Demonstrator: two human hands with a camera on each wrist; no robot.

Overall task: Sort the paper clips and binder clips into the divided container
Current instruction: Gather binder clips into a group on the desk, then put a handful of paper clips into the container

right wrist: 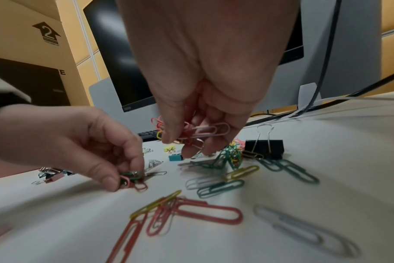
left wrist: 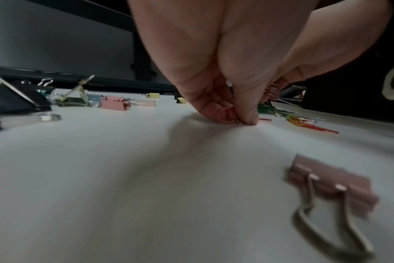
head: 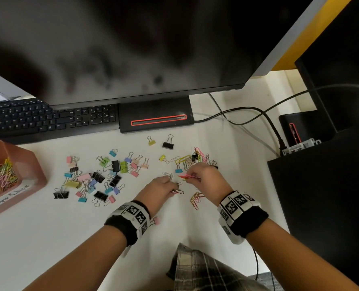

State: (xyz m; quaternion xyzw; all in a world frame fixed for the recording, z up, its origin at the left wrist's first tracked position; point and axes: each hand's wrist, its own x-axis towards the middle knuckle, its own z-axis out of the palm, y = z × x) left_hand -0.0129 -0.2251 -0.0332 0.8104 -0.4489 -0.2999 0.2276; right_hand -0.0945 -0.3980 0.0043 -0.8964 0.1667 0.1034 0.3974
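My left hand (head: 163, 189) presses down on the white desk and pinches a few paper clips (right wrist: 133, 179), pink and green ones. My right hand (head: 199, 174) hovers just above the desk and holds a bunch of pink paper clips (right wrist: 202, 132) between thumb and fingers. Loose paper clips (right wrist: 191, 210) lie below and around both hands. Several coloured and black binder clips (head: 98, 177) are scattered to the left. The pink divided container (head: 32, 164) stands at the far left with paper clips (head: 5, 174) in one compartment.
A keyboard (head: 48, 120) and a monitor (head: 132, 49) with its base (head: 155, 118) stand at the back of the desk. Cables (head: 247, 114) run to the right toward a black box (head: 321, 196). One pink binder clip (left wrist: 331, 185) lies by my left wrist.
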